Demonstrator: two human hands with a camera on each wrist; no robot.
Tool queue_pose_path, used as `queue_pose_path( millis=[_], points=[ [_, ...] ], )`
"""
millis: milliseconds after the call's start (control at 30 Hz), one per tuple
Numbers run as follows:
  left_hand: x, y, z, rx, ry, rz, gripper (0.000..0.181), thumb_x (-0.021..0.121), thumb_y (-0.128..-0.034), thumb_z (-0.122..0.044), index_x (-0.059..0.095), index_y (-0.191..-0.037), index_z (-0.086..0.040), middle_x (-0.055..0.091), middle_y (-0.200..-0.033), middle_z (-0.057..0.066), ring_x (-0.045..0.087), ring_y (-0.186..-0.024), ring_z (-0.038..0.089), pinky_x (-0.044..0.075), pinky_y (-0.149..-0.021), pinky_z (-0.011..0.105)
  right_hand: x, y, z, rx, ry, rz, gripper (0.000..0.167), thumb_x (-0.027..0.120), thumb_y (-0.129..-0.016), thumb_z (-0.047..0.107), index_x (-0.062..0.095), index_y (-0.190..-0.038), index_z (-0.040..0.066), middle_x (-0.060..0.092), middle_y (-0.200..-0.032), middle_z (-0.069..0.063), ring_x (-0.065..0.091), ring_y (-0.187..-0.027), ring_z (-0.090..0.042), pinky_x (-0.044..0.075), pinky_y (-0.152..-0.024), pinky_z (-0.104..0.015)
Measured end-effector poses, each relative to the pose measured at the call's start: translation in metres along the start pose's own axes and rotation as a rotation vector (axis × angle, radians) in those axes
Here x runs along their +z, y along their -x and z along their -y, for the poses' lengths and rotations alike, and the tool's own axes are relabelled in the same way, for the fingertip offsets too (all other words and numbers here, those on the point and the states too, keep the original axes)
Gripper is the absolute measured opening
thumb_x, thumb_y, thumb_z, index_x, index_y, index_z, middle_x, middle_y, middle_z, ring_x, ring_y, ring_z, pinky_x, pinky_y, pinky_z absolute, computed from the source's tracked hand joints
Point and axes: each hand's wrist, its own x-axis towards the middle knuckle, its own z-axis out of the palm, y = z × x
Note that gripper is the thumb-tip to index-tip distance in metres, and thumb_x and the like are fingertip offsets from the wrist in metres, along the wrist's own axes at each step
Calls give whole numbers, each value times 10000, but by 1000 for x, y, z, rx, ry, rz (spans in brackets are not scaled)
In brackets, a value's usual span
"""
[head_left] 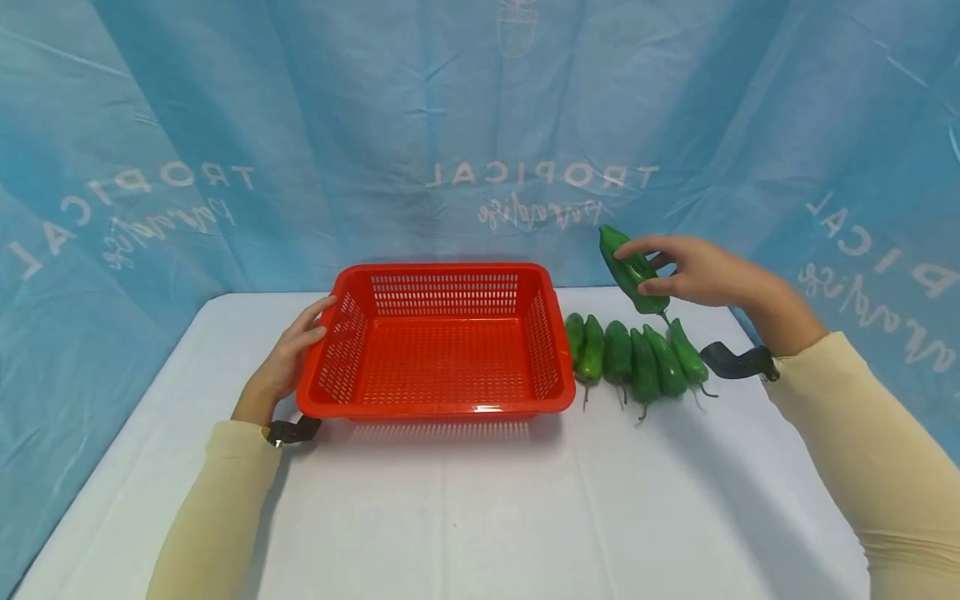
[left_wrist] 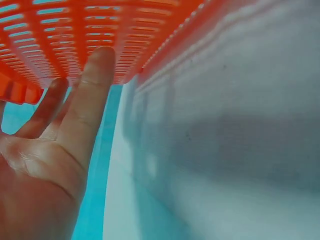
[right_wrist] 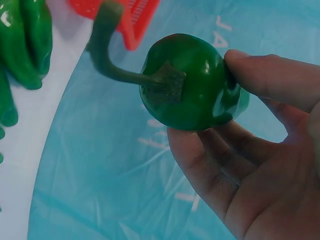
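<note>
My right hand (head_left: 697, 271) holds a green pepper (head_left: 633, 271) above the table's back right, thumb on one side and fingers on the other. In the right wrist view the pepper's curved stem (right_wrist: 107, 50) faces the camera. My left hand (head_left: 288, 350) is at the left side of a red plastic basket (head_left: 435, 410), touching it with its fingers extended. Seen from the left wrist, those fingers (left_wrist: 82, 110) lie against the slotted outer wall (left_wrist: 75, 40). Nothing lies inside the basket.
Several green peppers (head_left: 618, 354) lie in a row on the white table (head_left: 450, 517), just right of the basket, stems toward the front. A blue printed curtain (head_left: 375, 125) hangs behind the table and along both sides.
</note>
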Motion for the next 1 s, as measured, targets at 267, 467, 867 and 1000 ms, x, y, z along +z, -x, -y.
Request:
queue_pose_path(
  millis=[267, 467, 867, 1000],
  points=[
    [0, 2, -6, -7, -58, 8, 574, 400, -1030, -275, 224, -1576, -288, 436, -1412, -28, 596, -1117, 100, 594, -844, 274, 4, -14, 18, -27, 9, 6, 510, 667, -937, 143, 514, -1417, 218, 485, -1468, -112, 517, -1275, -383, 538, -912, -550],
    [-1, 2, -8, -25, -73, 9, 600, 407, -1016, -273, 208, -1581, -307, 409, -1437, -14, 568, -1147, 104, 588, -855, 265, 4, -28, 35, -79, 1, -2, 501, 663, -932, 124, 525, -1407, 206, 497, -1459, -106, 532, -1258, -377, 544, -922, -550],
    [-1, 8, -4, 2, -11, -2, 601, 425, -1008, -217, 237, -1576, -273, 464, -1391, -61, 611, -1111, 90, 594, -845, 263, 18, -60, 58, -112, 29, 57, 485, 650, -936, 122, 530, -1396, 218, 495, -1468, -82, 582, -1246, -368, 558, -931, -519],
    [1, 6, -1, 4, 7, 7, 598, 417, -1012, -203, 230, -1577, -258, 458, -1398, -34, 625, -1097, 96, 597, -838, 271, 24, -69, 67, -145, 34, 75, 480, 648, -936, 115, 538, -1394, 204, 479, -1499, -80, 585, -1257, -376, 544, -963, -522]
  ],
)
